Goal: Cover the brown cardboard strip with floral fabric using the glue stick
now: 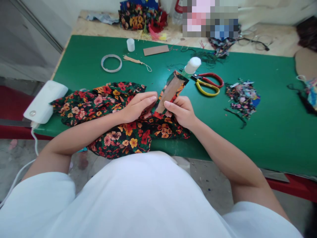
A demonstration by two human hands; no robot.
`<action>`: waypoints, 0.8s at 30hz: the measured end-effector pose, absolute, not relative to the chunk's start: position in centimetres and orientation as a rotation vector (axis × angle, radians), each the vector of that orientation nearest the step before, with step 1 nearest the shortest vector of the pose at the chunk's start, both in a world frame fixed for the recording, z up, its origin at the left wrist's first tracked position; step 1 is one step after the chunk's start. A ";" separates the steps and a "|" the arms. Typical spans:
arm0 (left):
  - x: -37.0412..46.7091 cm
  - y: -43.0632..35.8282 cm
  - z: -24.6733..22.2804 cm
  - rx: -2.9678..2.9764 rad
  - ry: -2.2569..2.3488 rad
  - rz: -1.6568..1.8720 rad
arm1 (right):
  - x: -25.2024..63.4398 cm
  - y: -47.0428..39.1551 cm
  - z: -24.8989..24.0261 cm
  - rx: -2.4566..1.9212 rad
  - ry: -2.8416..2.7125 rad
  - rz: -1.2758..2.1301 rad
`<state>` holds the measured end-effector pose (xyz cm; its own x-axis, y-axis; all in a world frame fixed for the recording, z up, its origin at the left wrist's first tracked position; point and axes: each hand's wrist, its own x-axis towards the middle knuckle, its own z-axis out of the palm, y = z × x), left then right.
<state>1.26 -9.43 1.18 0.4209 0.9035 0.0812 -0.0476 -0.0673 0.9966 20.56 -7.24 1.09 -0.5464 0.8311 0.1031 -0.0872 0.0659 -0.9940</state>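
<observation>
A brown cardboard strip (169, 94) with floral fabric folded round its edges is tilted up in my right hand (183, 110). The right thumb presses on the bare cardboard, with the fingers behind it. My left hand (138, 106) is closed at the strip's lower left side, its curled fingers on the fabric there; exactly what they pinch is partly hidden. Beneath both hands spreads a dark floral cloth (106, 102) with red, pink and yellow flowers. Just beyond the strip's far end is a glue stick (192, 66) with a white end, partly covered by the strip.
Scissors (209, 84) with red and yellow handles lie to the right, near a scrap pile (242, 97). Farther back are a tape ring (111, 63), a tassel (136, 61), a white cap (130, 45) and another cardboard strip (156, 50). A white corded device (46, 101) sits at left.
</observation>
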 end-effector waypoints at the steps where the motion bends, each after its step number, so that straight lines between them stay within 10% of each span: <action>1: 1.3 -9.3 1.1 1.392 0.819 0.942 | 20.6 -7.3 1.1 -0.756 -1.608 1.582; 24: 1.4 -9.2 1.3 1.671 0.818 0.833 | 20.8 -7.2 1.2 -0.567 -1.951 1.503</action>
